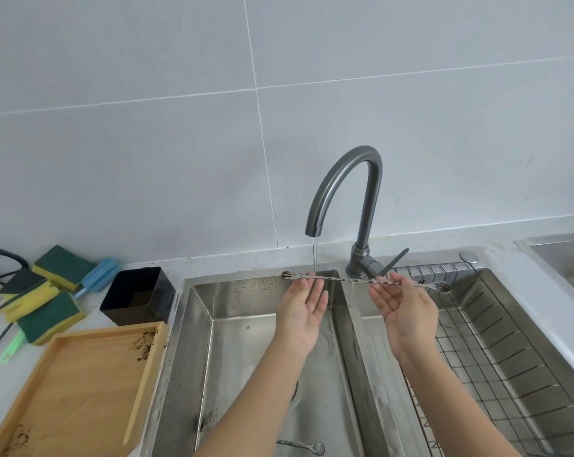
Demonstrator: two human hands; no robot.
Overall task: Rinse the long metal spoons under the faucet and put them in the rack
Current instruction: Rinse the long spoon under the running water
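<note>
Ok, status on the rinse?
Left hand open under long metal spoon; right hand pinches it. Water running on handle, ends dirty. Another spoon waits in sink.

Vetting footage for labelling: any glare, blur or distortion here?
Head view: soft, even light, no hard shadows; wide-angle lens bows the tile joints and sink edges; dull glare on the sink walls; long spoon, left hand and right hand slightly soft, not smeared.

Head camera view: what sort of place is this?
Probably a kitchen dishwashing corner: a steel sink with a running faucet, a wire rack in the right basin, and scrub sponges on the counter.
</note>
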